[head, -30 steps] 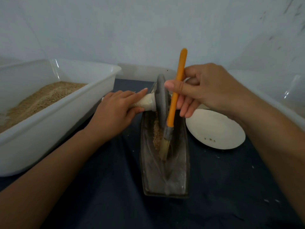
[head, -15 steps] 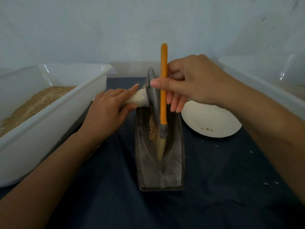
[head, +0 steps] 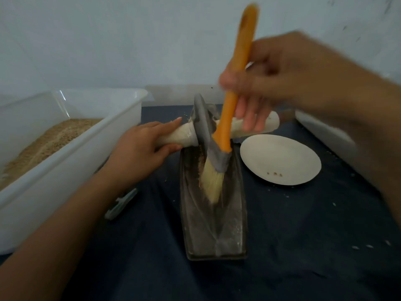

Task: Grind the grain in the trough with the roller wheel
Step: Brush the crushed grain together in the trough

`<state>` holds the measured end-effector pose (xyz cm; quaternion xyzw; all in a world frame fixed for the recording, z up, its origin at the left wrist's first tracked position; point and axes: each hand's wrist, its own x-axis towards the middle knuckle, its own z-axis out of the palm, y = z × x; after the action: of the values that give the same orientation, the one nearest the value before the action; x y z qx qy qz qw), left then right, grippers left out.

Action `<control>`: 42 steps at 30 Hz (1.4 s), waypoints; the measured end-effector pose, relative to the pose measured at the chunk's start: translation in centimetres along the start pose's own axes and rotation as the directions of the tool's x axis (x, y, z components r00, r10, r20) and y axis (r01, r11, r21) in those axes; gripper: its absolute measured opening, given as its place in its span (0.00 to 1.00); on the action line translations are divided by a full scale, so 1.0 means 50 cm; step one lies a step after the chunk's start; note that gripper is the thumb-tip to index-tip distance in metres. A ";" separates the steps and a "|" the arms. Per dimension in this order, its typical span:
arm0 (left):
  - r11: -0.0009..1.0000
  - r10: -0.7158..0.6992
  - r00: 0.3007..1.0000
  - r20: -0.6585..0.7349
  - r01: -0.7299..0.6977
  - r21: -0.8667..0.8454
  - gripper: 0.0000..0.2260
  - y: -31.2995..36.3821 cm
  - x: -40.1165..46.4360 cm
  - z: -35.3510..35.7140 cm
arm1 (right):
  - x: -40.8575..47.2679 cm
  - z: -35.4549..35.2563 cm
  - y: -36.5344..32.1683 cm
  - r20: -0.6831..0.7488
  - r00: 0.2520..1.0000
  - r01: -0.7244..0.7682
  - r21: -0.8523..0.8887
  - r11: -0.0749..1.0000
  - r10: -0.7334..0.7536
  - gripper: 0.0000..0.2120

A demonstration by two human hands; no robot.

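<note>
A dark boat-shaped metal trough (head: 213, 231) lies lengthwise in front of me on the dark cloth. The grey roller wheel (head: 201, 120) stands at its far end on a pale wooden axle (head: 182, 136). My left hand (head: 138, 148) grips the axle's left handle. My right hand (head: 280, 83), blurred, holds an orange-handled brush (head: 227, 124) tilted over the trough. Its pale bristles (head: 211, 183) touch the trough's inside beside a small heap of brown grain (head: 200, 164) near the wheel.
A white plastic tub (head: 71, 153) holding brown grain stands at the left. A white plate (head: 280, 161) with a few grains lies right of the trough. Another white tub (head: 321, 131) sits at the far right. A small pale tool (head: 121, 203) lies under my left forearm.
The brush has tipped from upright to leaning right at the top, and its bristles swept across the trough. My right hand rose. My left hand stays on the axle.
</note>
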<state>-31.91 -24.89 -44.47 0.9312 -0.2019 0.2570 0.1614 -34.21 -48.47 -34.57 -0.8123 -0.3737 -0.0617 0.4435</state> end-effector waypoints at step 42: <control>0.864 0.122 0.834 0.537 0.178 -0.472 0.19 -0.024 -0.025 -0.112 | 0.042 -0.047 0.185 -0.034 0.989 -0.148 -0.060 0.987 0.146 0.16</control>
<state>-34.66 -21.25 -40.83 0.8930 -0.2854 -0.0857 0.3374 -26.05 -52.11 -38.48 -0.8501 -0.3042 -0.0523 0.4267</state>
